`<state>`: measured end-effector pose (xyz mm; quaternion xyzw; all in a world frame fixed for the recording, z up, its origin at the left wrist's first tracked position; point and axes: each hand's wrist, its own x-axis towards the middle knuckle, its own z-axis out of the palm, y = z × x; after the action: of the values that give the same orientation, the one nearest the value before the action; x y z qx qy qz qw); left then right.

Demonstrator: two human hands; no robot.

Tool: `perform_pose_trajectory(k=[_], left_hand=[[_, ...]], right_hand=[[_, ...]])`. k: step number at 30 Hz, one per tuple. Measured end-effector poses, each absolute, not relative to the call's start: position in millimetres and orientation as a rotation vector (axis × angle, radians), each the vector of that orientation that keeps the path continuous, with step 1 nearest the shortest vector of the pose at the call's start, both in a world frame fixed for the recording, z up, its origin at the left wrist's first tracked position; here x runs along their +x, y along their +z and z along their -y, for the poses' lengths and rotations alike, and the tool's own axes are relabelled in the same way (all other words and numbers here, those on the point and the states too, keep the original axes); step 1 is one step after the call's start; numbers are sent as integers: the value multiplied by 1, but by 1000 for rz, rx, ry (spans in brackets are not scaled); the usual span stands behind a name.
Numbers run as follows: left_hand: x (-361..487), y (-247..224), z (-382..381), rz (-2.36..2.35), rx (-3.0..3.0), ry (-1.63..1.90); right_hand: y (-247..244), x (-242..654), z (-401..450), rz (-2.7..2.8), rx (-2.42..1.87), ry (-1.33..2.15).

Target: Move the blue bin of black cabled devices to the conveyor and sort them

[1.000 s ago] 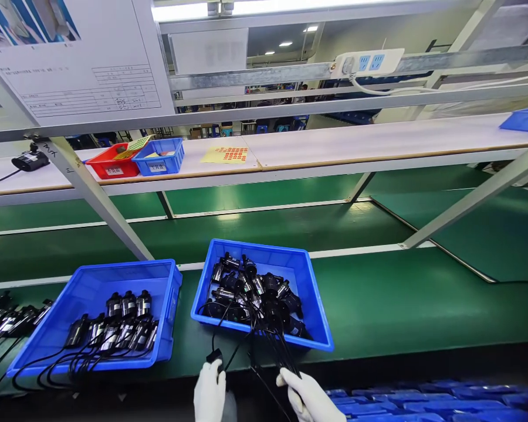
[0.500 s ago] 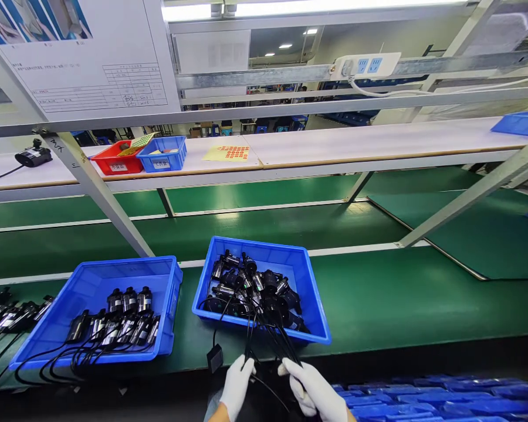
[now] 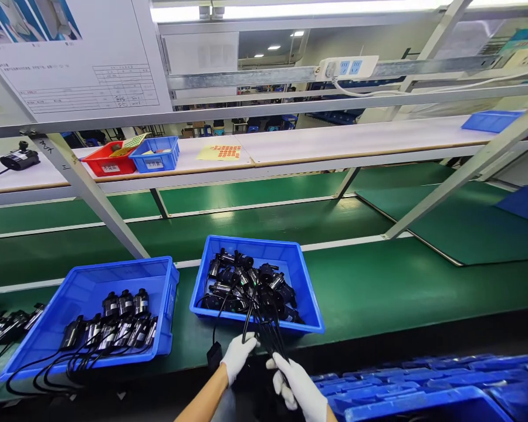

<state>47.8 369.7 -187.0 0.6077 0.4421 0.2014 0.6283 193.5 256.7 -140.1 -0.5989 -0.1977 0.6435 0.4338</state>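
Note:
Both my hands wear white gloves and are in front of the middle blue bin (image 3: 310, 293). In that bin lies a jumble of black cylindrical motor-like units (image 3: 246, 281), their black cables (image 3: 268, 331) hanging over its front rim. My left hand (image 3: 240, 354) is closed around some of these cables close below the rim. Lower and to its right, my right hand (image 3: 297, 384) grips a bundle of the same cables, with the fingers curled. A small black box (image 3: 214, 355) on a cable hangs beside my left hand. The cables' lower ends are lost in the dark.
To the left, another blue bin (image 3: 171, 305) holds similar units (image 3: 125, 305) in rows, with more units (image 3: 9, 325) beyond it. Blue crates (image 3: 400, 381) fill the lower right. Slanted posts (image 3: 92, 193) carry a shelf (image 3: 334, 138) with a red box (image 3: 110, 161) and a small blue box (image 3: 156, 155).
My left hand has moved up along the cables, closer to the bin's front rim. My right hand keeps its grip. The view has turned slightly right, showing more of the crates.

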Motion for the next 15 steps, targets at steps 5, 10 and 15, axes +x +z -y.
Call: perform_pose_trajectory(k=[5, 10, 15], left_hand=[[45, -187, -368, -1125, 1394, 461], [55, -184, -347, -1336, 1361, 558], [73, -187, -338, -1342, 1311, 427]], right_hand=[[-175, 170, -252, 470, -1553, 1492], [-212, 150, -257, 458, -1623, 1347], [-231, 148, -257, 472, -1616, 1295]])
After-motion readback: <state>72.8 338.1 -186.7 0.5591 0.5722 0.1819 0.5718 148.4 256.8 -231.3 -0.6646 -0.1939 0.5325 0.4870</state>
